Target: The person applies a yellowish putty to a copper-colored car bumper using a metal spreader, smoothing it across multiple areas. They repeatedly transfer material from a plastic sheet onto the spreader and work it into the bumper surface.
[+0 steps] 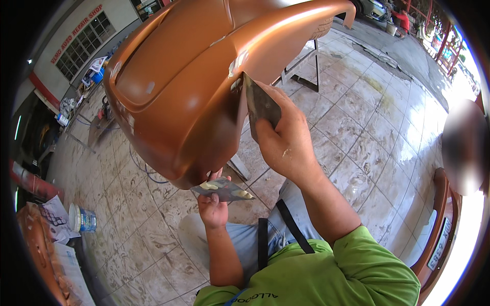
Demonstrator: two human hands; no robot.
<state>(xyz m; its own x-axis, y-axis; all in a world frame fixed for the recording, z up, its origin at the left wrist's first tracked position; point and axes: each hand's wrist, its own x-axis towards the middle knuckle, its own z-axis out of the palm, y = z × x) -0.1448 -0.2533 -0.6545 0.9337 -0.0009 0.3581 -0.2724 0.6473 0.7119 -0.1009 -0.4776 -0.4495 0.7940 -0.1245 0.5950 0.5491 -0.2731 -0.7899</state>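
Observation:
My right hand grips a dark flat scraper, its upper tip at the edge of a copper-painted car body panel, just below a pale filler patch. Lower, my left hand holds a grey metal plate with cream-coloured paste on it, under the panel's lower corner. The thumb lies near the paste, and some fingers are behind the plate.
A black metal stand supports the panel over tiled floor. A white bucket, papers and copper parts lie left; another copper part is right. A person in red squats far back near a car.

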